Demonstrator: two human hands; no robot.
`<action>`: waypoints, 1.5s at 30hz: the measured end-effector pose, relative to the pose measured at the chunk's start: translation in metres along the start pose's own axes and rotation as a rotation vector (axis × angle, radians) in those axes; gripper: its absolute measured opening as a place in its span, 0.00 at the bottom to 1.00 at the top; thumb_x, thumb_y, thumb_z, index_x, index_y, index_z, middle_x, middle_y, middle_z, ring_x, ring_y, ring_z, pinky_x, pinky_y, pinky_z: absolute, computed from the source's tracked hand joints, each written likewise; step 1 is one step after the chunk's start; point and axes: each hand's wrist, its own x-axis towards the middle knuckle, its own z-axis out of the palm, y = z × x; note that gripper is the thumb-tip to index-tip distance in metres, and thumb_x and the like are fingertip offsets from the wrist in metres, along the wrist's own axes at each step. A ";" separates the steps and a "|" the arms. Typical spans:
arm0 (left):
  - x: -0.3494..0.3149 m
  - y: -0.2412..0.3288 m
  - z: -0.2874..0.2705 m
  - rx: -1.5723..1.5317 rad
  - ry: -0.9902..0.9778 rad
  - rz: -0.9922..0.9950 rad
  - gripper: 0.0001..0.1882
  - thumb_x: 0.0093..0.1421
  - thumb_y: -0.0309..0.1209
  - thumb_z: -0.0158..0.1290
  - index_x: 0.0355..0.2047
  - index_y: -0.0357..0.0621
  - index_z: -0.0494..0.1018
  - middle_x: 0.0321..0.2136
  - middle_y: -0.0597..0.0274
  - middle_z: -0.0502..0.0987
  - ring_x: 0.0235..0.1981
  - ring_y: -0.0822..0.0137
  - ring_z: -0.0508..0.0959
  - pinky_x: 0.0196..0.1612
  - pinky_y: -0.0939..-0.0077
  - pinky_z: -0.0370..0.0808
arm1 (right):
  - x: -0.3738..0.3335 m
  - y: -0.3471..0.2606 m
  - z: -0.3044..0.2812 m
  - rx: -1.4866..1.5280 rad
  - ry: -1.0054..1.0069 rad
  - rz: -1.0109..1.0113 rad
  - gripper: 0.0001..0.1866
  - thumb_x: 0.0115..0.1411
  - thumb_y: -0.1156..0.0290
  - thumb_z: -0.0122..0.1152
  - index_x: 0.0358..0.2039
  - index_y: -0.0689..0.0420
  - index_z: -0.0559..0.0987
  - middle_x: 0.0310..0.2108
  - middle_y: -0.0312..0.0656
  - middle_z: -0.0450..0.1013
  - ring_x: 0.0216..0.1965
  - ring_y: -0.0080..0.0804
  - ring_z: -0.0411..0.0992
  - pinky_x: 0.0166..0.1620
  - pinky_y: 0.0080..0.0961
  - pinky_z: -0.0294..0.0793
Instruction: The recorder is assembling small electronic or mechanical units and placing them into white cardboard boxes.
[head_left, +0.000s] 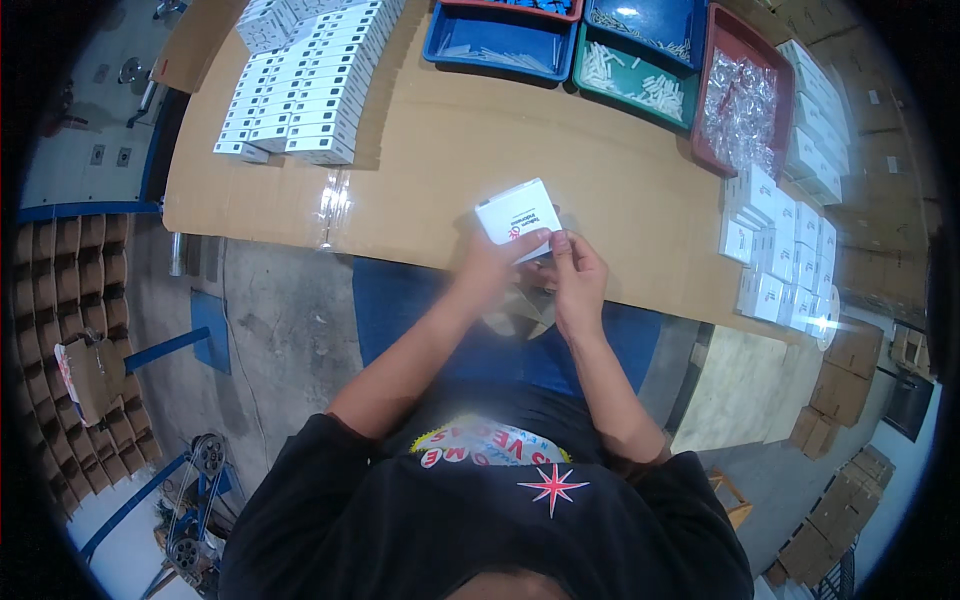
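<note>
A small flat white box with dark and red print is held just above the near edge of the table. My left hand is closed round its near left side, with the thumb lying across the printed face. At the box's near right corner, the thumb and fingers of my right hand are pinched together on its edge. Parts of the fingers under the box are hidden, and the left hand is slightly blurred.
The cardboard-covered table bears stacked white boxes at far left and more white boxes at right. At the back stand a blue tray, a green tray with white pieces, and a red tray with clear plastic packets.
</note>
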 end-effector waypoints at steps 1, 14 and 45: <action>-0.001 0.001 0.001 0.047 0.013 -0.034 0.22 0.63 0.23 0.61 0.57 0.36 0.73 0.52 0.54 0.81 0.49 0.64 0.82 0.52 0.69 0.80 | 0.001 0.005 -0.002 0.001 0.004 0.000 0.17 0.73 0.63 0.59 0.49 0.65 0.80 0.37 0.38 0.78 0.36 0.23 0.78 0.41 0.23 0.85; -0.002 0.008 0.003 -0.296 -0.109 0.022 0.32 0.75 0.53 0.38 0.71 0.49 0.59 0.61 0.49 0.72 0.59 0.55 0.77 0.59 0.59 0.77 | 0.018 -0.008 -0.025 -0.343 -0.093 0.131 0.22 0.67 0.56 0.66 0.42 0.66 0.79 0.39 0.44 0.78 0.37 0.29 0.77 0.39 0.27 0.82; -0.005 0.009 0.012 -0.212 -0.069 -0.390 0.33 0.70 0.66 0.40 0.57 0.53 0.71 0.47 0.60 0.78 0.50 0.62 0.81 0.49 0.61 0.81 | 0.021 -0.041 -0.017 -1.037 -0.566 -1.046 0.31 0.48 0.62 0.76 0.56 0.48 0.81 0.61 0.53 0.67 0.58 0.56 0.68 0.59 0.46 0.71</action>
